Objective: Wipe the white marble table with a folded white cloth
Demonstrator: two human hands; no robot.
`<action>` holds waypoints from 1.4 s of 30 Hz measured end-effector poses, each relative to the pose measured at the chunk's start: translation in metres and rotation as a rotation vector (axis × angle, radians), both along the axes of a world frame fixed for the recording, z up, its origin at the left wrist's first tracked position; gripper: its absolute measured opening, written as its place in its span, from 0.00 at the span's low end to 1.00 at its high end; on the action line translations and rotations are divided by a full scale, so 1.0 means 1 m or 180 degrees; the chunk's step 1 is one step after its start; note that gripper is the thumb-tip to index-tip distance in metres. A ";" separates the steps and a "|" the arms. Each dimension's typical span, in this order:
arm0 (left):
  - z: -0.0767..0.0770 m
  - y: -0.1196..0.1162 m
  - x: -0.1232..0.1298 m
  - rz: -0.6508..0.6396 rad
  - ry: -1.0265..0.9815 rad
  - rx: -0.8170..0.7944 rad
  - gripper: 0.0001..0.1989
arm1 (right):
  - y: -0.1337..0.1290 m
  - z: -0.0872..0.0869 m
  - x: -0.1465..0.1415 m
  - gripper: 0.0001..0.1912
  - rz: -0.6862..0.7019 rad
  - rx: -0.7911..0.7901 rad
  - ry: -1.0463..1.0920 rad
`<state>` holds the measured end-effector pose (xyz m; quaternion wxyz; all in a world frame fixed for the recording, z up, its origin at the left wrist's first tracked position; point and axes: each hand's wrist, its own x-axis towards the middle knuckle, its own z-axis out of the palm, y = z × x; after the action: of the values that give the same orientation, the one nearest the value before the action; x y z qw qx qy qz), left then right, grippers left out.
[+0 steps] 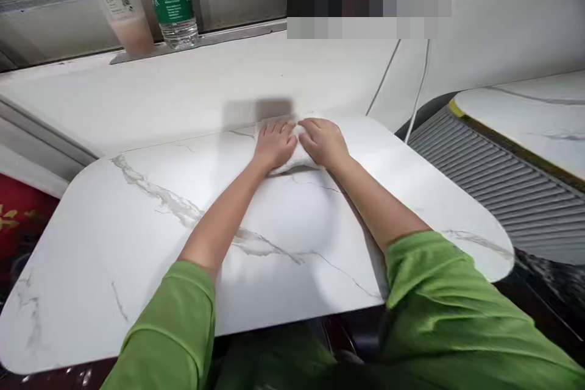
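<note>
A bunched white cloth (297, 155) lies on the white marble-patterned table (137, 244), close to its far edge by the wall. My left hand (275, 145) rests over the cloth's left side, fingers bent over it and pointing away from me. Over the right side curls my right hand (325, 141), its fingers turned inward. Both hands press the cloth to the tabletop, and their thumbs are near each other. Part of the cloth is hidden beneath my palms.
On the ledge above the table stand a clear water bottle (171, 3) with a green label and a plastic cup (121, 12) holding pinkish liquid. White cables (418, 94) hang down the wall at right. Beyond a grey ribbed panel (498, 177) is another white tabletop (539, 116).
</note>
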<state>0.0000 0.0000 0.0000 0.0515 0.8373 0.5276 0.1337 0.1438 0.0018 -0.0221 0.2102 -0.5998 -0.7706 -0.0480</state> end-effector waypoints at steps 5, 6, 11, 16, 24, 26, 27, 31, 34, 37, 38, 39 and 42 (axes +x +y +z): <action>0.002 -0.037 -0.007 -0.0034 0.0052 -0.0006 0.22 | -0.040 0.000 -0.008 0.24 -0.0032 0.0077 -0.0100; 0.003 -0.046 -0.010 -0.0095 0.0052 -0.0029 0.22 | -0.051 0.000 -0.011 0.25 -0.0097 0.0063 -0.0141; 0.010 -0.097 -0.026 -0.0369 0.0066 -0.0190 0.22 | -0.114 0.001 -0.025 0.27 -0.0290 -0.0017 -0.0434; 0.016 -0.146 -0.040 -0.0563 0.0065 -0.0252 0.23 | -0.170 0.005 -0.037 0.29 -0.0218 0.0087 -0.0724; 0.014 -0.207 -0.065 -0.0910 0.0004 -0.0111 0.23 | -0.244 0.022 -0.066 0.25 -0.0129 0.0321 -0.1029; 0.014 -0.221 -0.072 -0.0903 -0.0024 -0.0064 0.23 | -0.256 0.024 -0.072 0.23 -0.0049 0.0449 -0.1035; 0.014 -0.227 -0.074 -0.0883 -0.0041 -0.0041 0.23 | -0.261 0.024 -0.074 0.23 -0.0006 0.0513 -0.0999; 0.015 -0.243 -0.079 -0.0735 -0.0092 -0.0042 0.23 | -0.265 0.023 -0.075 0.20 0.0245 0.0660 -0.0703; 0.016 -0.240 -0.077 -0.0594 -0.0081 -0.0133 0.22 | -0.252 0.022 -0.071 0.17 0.0467 0.0603 -0.0487; 0.016 -0.224 -0.071 -0.0375 -0.0063 -0.0184 0.22 | -0.229 0.023 -0.067 0.14 0.0594 0.0471 -0.0339; 0.016 -0.216 -0.069 -0.0296 -0.0057 -0.0212 0.22 | -0.220 0.023 -0.066 0.13 0.0595 0.0422 -0.0311; 0.017 -0.206 -0.068 -0.0220 -0.0053 -0.0254 0.22 | -0.209 0.023 -0.066 0.13 0.0584 0.0372 -0.0288; 0.017 -0.171 -0.066 -0.0010 -0.0085 -0.0389 0.22 | -0.173 0.023 -0.070 0.12 0.0504 0.0276 -0.0210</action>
<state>-0.0659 -0.1710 0.0171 0.1099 0.8316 0.5327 0.1123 0.0737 -0.1713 0.0004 0.2137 -0.5254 -0.8193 -0.0843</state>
